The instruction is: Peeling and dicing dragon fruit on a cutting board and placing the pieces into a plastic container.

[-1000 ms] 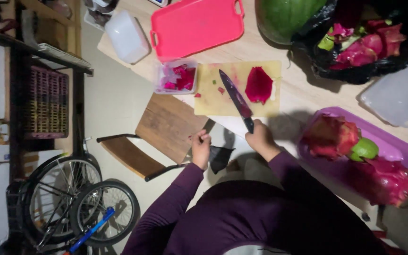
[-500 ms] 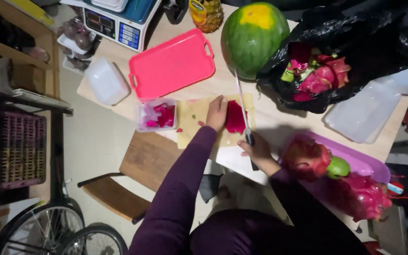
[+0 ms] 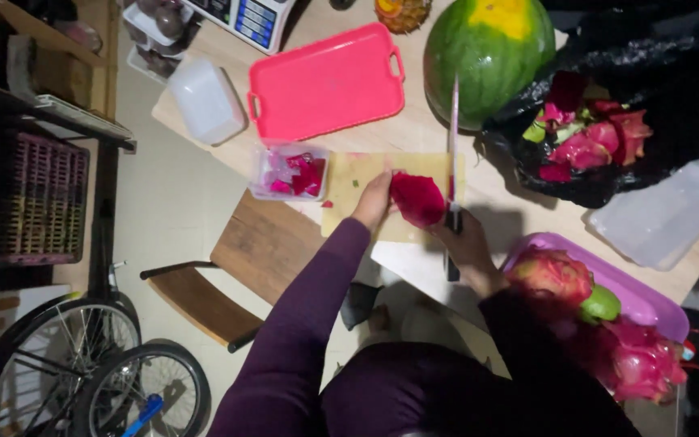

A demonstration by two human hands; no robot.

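A peeled piece of red dragon fruit (image 3: 417,198) is held down on the pale cutting board (image 3: 349,182) by the left hand (image 3: 374,202), whose fingers are pressed against its left side. A knife (image 3: 452,154) is gripped by the right hand (image 3: 467,247), its blade set just right of the fruit. A clear tub of cut pieces (image 3: 289,171) stands beside the board on the worktop (image 3: 414,129).
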